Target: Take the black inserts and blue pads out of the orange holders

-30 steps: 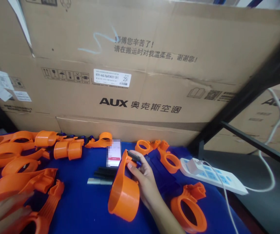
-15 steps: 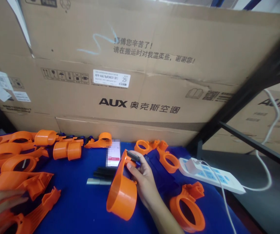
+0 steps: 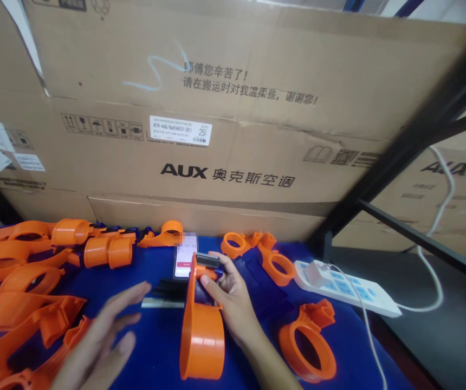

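My right hand [image 3: 233, 303] grips the orange ring part [image 3: 202, 336] near its top, with the thumb on a small dark piece [image 3: 208, 261] there. The part stands on its edge on the blue table [image 3: 155, 352], just in front of the phone [image 3: 185, 254]. My left hand [image 3: 103, 338] is open and holds nothing. I think I am fitting the piece on. Next, the free hand needs to steady the ring.

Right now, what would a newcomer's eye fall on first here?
The bright orange ring-shaped part stands out, gripped on edge by the right hand at centre, over the blue table. The left hand hovers open beside it. More orange parts pile at left, before a big AUX cardboard box.
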A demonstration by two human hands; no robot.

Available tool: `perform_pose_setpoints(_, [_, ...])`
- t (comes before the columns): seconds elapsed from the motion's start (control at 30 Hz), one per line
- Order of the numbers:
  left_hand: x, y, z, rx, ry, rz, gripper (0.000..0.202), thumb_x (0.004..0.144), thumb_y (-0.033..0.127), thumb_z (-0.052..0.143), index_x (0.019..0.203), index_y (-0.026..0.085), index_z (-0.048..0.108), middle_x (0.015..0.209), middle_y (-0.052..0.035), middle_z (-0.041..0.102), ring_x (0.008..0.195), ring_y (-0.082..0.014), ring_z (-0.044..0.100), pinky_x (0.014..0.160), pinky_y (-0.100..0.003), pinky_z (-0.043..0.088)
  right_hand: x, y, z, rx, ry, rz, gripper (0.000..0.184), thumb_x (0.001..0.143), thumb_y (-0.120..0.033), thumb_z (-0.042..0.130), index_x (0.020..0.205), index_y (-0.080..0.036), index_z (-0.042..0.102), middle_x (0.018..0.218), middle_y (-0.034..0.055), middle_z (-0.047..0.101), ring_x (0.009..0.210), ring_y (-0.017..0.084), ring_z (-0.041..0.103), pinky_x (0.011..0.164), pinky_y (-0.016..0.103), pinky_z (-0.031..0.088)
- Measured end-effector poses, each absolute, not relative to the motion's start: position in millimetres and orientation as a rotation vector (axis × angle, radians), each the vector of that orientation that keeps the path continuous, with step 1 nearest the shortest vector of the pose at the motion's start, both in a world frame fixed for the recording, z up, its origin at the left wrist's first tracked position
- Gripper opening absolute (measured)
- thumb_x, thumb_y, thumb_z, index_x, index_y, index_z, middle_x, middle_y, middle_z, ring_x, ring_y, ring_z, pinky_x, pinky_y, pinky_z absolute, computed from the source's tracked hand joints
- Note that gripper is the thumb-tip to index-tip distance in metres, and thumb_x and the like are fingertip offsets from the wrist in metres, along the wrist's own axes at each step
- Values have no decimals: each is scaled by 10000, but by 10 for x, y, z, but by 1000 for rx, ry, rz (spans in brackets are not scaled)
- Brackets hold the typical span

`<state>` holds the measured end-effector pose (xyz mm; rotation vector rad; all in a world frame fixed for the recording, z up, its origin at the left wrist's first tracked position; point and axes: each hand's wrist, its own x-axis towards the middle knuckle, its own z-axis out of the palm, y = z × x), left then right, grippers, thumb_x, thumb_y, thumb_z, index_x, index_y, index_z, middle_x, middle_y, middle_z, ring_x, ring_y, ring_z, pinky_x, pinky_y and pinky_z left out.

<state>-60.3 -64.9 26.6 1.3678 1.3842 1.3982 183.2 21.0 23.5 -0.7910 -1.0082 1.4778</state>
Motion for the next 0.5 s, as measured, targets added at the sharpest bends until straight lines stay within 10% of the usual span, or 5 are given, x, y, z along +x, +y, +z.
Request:
perform_pose_setpoints(0.33, [429,156,114,744,854,1291,478,785,501,822,1128,172,762,1130,-128,800,1157,-353,702,1013,-428,532,1777,235,64,-795,-1149,1438,415,839,-343,839,1184,-252,627,1027,22,781,923,186,753,906,337,568])
perform_pose_setpoints(0.5, [362,299,-23,740,903,1375,393,783,485,822,1014,171,770,1063,-92,807,1035,-288,729,897,-327,542,1825,280,-51,-996,-1164,1294,432,804,-382,847,1156,-225,653,899,-14,695,657,108,626,613,224,511])
